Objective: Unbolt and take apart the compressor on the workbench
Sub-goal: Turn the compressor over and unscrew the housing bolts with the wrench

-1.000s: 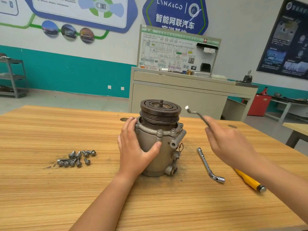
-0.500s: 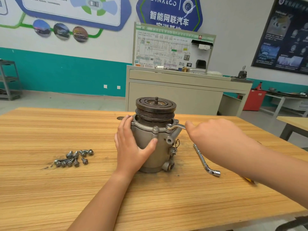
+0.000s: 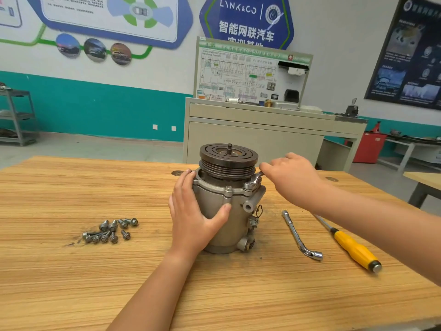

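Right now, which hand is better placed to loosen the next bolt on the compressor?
The right hand: it holds the wrench, whose ring end is seated on the flange of the compressor. The left hand grips the body, steadying it.

On the blue sign (image 3: 248, 22) on the back wall, "LYNK&CO" is printed in white, with "智能网联汽车" beneath it. A lower line is cut off by the wiring-diagram board (image 3: 250, 77). On that board only "HV" can be made out. The dark poster (image 3: 410, 51) cannot be read.
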{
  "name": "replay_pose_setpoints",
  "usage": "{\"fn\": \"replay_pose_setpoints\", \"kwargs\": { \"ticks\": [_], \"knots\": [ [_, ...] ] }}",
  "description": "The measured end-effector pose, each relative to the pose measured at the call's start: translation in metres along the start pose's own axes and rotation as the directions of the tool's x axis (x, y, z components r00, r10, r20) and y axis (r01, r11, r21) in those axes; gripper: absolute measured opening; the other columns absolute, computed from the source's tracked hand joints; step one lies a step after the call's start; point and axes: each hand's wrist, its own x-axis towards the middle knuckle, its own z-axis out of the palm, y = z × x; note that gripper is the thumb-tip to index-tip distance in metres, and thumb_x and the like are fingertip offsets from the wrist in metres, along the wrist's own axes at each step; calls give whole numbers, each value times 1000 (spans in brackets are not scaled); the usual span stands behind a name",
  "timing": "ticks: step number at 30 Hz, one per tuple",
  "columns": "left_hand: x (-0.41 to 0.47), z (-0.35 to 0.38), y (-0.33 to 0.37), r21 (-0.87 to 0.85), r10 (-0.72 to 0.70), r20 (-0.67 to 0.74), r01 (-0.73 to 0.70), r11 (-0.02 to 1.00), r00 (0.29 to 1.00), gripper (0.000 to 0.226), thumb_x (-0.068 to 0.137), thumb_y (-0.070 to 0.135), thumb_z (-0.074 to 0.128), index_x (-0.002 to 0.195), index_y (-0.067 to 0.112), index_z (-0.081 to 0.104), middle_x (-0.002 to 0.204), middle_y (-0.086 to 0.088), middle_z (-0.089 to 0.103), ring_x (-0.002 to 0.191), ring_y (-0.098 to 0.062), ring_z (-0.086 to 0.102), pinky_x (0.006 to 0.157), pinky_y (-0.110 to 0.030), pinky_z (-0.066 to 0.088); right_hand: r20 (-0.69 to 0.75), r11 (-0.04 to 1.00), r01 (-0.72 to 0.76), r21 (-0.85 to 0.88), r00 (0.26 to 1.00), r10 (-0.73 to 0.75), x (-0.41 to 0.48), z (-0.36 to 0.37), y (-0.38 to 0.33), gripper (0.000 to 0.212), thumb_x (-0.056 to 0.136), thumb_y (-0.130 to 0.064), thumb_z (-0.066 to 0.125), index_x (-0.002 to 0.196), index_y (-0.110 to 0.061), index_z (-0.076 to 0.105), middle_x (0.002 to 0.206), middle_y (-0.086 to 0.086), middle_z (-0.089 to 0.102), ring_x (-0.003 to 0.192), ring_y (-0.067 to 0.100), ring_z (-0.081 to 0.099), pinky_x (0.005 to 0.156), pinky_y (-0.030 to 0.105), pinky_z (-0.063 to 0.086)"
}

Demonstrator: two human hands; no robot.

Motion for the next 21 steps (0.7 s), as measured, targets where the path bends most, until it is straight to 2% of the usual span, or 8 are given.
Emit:
{"fn": "replay_pose_setpoints", "kwargs": {
  "ticks": [4, 5, 6, 8, 10, 14, 17, 21],
  "knots": [
    [-1, 0, -2, -21, -7, 21, 7, 1000, 1000, 90, 67, 56, 55, 140, 10, 30, 139, 7, 25, 135, -16, 27, 111, -49, 29, -62, 1000, 25, -10, 998, -25, 1, 5, 6, 33, 92, -3, 41, 123, -15, 41, 103, 2, 62, 93, 22, 59, 91, 31, 39],
    [0, 0, -3, -27, -6, 24, 7, 1000, 1000, 91, 67, 56, 55, 140, 10, 30, 139, 7, 25, 134, -14, 25, 112, -47, 28, -74, 1000, 7, 1, 997, -7, -3, 2, 11, 33, 93, -5, 39, 125, -16, 40, 99, 1, 63, 87, 21, 59, 86, 30, 42],
    [0, 0, -3, -29, -4, 25, 4, 1000, 1000, 91, 67, 56, 55, 140, 10, 30, 139, 7, 24, 134, -12, 25, 112, -45, 28, -92, 999, -27, 28, 995, 29, -9, -3, 17, 33, 95, -8, 37, 127, -17, 39, 92, 0, 62, 78, 20, 57, 73, 28, 44],
    [1, 1, -4, -24, 2, 21, -1, 1000, 1000, 90, 67, 56, 55, 140, 8, 31, 139, 6, 25, 133, -11, 24, 112, -42, 27, -133, 989, -97, 110, 985, 111, -25, -12, 25, 33, 98, -18, 33, 131, -19, 38, 81, -1, 61, 60, 19, 49, 49, 26, 35],
    [2, 1, -4, -14, -2, 19, 2, 1000, 1000, 90, 67, 55, 55, 139, 6, 33, 140, 1, 29, 134, -15, 27, 112, -45, 28, -134, 983, -112, 148, 982, 132, -42, -22, 24, 33, 98, -26, 29, 131, -21, 36, 76, -2, 61, 53, 19, 44, 42, 24, 28],
    [-1, -1, -3, 15, -6, 25, 6, 1000, 1000, 89, 67, 54, 54, 138, 4, 33, 143, -11, 34, 134, -24, 30, 109, -52, 29, -11, 978, -88, 190, 996, 92, -63, -30, 13, 36, 98, -24, 30, 133, -30, 22, 66, -6, 51, 52, 16, 43, 42, 25, 29],
    [-1, -2, -1, 28, -12, 34, 11, 1000, 999, 90, 67, 55, 53, 139, 4, 33, 144, -11, 33, 134, -25, 30, 108, -55, 30, 42, 973, -84, 213, 996, 77, -65, -33, 4, 44, 95, -17, 34, 136, -30, 23, 58, -6, 39, 49, 11, 34, 40, 25, 24],
    [0, -3, 1, 53, -8, 35, 6, 999, 999, 91, 68, 56, 53, 139, 3, 33, 144, -12, 34, 134, -25, 31, 106, -57, 30, 96, 981, -102, 165, 992, 87, -65, -41, -4, 53, 90, -8, 37, 139, -24, 24, 58, -4, 34, 48, 13, 28, 40, 26, 23]
  ]
}}
